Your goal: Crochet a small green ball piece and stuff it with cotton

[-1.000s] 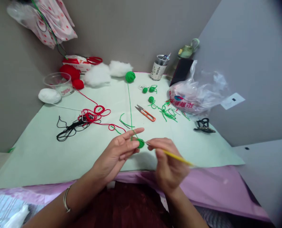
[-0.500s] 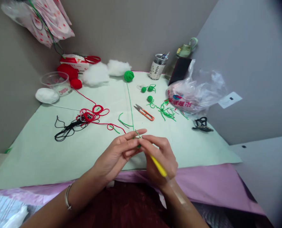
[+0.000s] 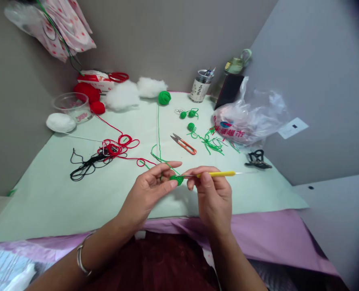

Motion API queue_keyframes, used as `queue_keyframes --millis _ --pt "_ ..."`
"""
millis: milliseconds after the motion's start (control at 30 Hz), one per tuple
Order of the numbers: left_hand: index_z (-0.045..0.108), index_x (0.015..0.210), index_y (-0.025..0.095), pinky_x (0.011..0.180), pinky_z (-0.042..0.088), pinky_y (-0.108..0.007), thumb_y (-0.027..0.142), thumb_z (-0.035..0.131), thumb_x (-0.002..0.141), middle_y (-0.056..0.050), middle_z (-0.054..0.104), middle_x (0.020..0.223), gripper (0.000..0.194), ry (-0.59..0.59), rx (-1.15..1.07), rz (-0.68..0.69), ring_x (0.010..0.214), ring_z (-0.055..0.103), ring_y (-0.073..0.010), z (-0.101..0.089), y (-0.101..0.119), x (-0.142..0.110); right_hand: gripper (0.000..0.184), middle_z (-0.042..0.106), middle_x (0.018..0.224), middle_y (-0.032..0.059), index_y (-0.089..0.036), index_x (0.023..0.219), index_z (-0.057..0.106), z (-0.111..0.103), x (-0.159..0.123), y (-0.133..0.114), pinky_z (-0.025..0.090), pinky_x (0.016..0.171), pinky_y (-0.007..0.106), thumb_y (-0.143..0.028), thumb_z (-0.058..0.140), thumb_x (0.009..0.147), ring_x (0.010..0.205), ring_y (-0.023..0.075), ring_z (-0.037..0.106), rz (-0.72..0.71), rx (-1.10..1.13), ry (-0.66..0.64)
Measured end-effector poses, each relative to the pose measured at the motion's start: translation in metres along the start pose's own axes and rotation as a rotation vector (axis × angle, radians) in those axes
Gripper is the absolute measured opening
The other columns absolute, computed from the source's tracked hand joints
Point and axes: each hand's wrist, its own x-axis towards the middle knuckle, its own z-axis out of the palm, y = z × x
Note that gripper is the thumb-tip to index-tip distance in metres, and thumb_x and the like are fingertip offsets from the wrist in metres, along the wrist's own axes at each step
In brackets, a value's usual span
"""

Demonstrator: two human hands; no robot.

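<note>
Left hand: the left hand [image 3: 150,186] is over the surface [image 3: 55,210], near the middle of its near edge; thumb and fingers are clamped on the green crochet piece, the index finger stretched out above it
Green crochet piece: the green crochet piece [image 3: 177,180] is raised between the two hands, toward the near edge of the surface; its far side is hidden by the fingers
Right hand: the right hand [image 3: 215,196] has thumb and fingers clamped on the yellow handle of a crochet hook [image 3: 220,174]; the hook lies nearly level, its metal end touching the green piece
Green strand: a green strand [image 3: 158,129] runs from the green yarn ball [image 3: 164,98] at the far edge toward the left hand
Mid-surface: orange-handled snips [image 3: 185,145] lie beyond the hands; three small green balls [image 3: 191,127] sit farther off, with green scraps [image 3: 212,145] toward the right edge
Far left corner: a white yarn ball [image 3: 60,122] beside a clear tub [image 3: 84,116]; red yarn balls [image 3: 87,92] just behind; white stuffing [image 3: 122,97] along the far edge
Left half: black cord [image 3: 88,167] tangled with red yarn [image 3: 112,148]
Far right corner: a plastic bag [image 3: 246,121] before a dark upright slab [image 3: 229,91]; a black hair clip [image 3: 258,159] near the right edge
</note>
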Motion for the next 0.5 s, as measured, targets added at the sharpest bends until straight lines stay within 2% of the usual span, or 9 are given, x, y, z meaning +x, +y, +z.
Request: queue_keyframes --millis 100,167,233,333,433,500 --pt "0.084 0.118 0.034 0.086 0.045 -0.027 0.028 0.085 0.085 0.0 0.066 0.096 0.033 0.002 0.037 0.019 0.092 0.056 -0.0158 -0.002 0.0 0.001 0.024 0.079 0.09 0.0039 -0.022 0.096 0.075 0.0 0.0 -0.004 0.059 0.068 0.029 -0.034 0.058 0.107 0.069 0.014 0.068 -0.005 -0.012 -0.009" --pt "0.083 0.119 0.035 0.088 0.044 -0.028 0.031 0.084 0.088 0.0 0.066 0.096 0.031 0.0 0.094 0.05 0.093 0.056 -0.0163 -0.003 0.0 0.0 0.024 0.079 0.091 0.004 -0.022 0.098 0.075 0.0 -0.002 -0.008 0.061 0.068 0.03 -0.031 0.055 0.108 0.07 0.0147 0.07 -0.058 -0.122 -0.01" --pt "0.084 0.117 0.035 0.088 0.044 -0.027 0.032 0.083 0.089 0.0 0.066 0.094 0.028 0.026 0.16 0.089 0.092 0.056 -0.0161 -0.002 -0.001 -0.001 0.023 0.079 0.091 0.004 -0.023 0.103 0.076 0.0 -0.006 -0.01 0.061 0.069 0.032 -0.026 0.054 0.108 0.072 0.0159 0.072 -0.165 -0.284 -0.028" --pt "0.082 0.12 0.033 0.085 0.044 -0.027 0.03 0.086 0.086 0.002 0.065 0.09 0.034 0.104 0.192 0.125 0.083 0.054 -0.014 0.002 -0.002 -0.004 0.023 0.08 0.097 0.0052 -0.026 0.115 0.075 -0.002 -0.012 -0.007 0.063 0.074 0.034 -0.016 0.057 0.105 0.084 0.0189 0.075 -0.429 -0.557 -0.125" --pt "0.078 0.129 0.029 0.077 0.045 -0.026 0.032 0.089 0.082 0.003 0.064 0.084 0.048 0.064 -0.009 -0.005 0.069 0.048 -0.0109 0.007 -0.001 -0.003 0.031 0.079 0.107 0.0081 -0.028 0.124 0.075 -0.003 -0.016 -0.001 0.063 0.078 0.035 -0.012 0.066 0.099 0.096 0.0221 0.075 -0.653 -0.785 -0.138" --pt "0.078 0.129 0.024 0.078 0.047 -0.027 0.033 0.09 0.082 0.006 0.056 0.071 0.05 -0.028 -0.207 -0.163 0.058 0.038 -0.0075 0.006 0.0 -0.001 0.032 0.078 0.109 0.0082 -0.03 0.123 0.076 -0.003 -0.016 0.001 0.063 0.077 0.036 -0.012 0.066 0.099 0.097 0.0224 0.075 -0.643 -0.764 -0.092"
